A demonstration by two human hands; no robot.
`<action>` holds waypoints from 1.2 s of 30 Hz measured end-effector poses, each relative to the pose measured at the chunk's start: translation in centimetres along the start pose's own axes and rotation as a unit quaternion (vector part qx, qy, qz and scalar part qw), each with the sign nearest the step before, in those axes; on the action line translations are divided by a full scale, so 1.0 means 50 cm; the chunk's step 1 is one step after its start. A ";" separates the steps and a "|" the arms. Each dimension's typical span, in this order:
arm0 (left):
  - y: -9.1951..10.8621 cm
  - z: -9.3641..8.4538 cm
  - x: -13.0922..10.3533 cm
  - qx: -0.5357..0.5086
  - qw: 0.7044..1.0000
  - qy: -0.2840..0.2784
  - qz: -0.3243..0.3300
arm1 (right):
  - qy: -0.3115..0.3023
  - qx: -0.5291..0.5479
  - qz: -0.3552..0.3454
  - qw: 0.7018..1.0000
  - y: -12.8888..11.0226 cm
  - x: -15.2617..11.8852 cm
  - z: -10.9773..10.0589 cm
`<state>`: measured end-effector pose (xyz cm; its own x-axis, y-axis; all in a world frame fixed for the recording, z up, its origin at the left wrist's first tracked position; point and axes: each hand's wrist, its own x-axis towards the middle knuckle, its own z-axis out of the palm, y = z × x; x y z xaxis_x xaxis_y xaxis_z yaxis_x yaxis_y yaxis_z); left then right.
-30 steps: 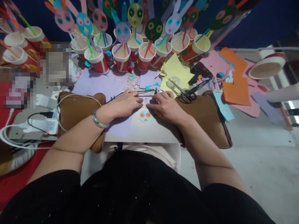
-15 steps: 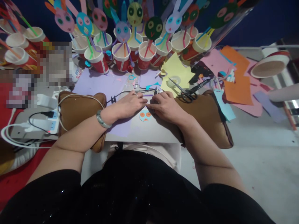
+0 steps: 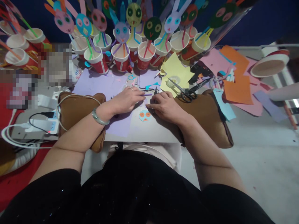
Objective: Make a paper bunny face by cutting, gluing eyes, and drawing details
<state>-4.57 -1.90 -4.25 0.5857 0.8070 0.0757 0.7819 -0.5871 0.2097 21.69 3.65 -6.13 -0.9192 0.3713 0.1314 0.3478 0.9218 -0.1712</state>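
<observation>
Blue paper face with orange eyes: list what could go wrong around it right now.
1. The round blue paper face with orange eyes lies loose just below the right hand; a sweep of that wrist could perhaps crease it or push it away.
2. The black-handled scissors lie on the brown cushion near the right forearm and might get knocked off.
3. The left hand works close to the red-and-white paper cups; a reach forward could tip one.

Two hands [image 3: 127, 101], one pair of scissors [image 3: 187, 93], two brown cushions [image 3: 77, 107], one blue paper face [image 3: 144, 115]
</observation>
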 end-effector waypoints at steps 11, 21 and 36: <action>-0.008 0.002 -0.013 0.008 0.999 -0.032 0.020 | -0.001 0.009 0.006 1.000 0.000 0.002 -0.002; 0.003 0.010 -0.008 0.042 0.998 -0.010 0.040 | 0.009 0.008 0.006 1.000 0.004 0.003 0.006; 0.001 0.004 -0.011 -0.021 0.999 -0.034 0.032 | 0.059 0.032 0.017 0.998 0.017 0.006 0.018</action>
<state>-4.80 -2.37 -4.49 0.6479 0.7614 0.0245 0.7341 -0.6326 0.2468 21.54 4.44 -7.09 -0.8776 0.4166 0.2374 0.3626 0.9005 -0.2399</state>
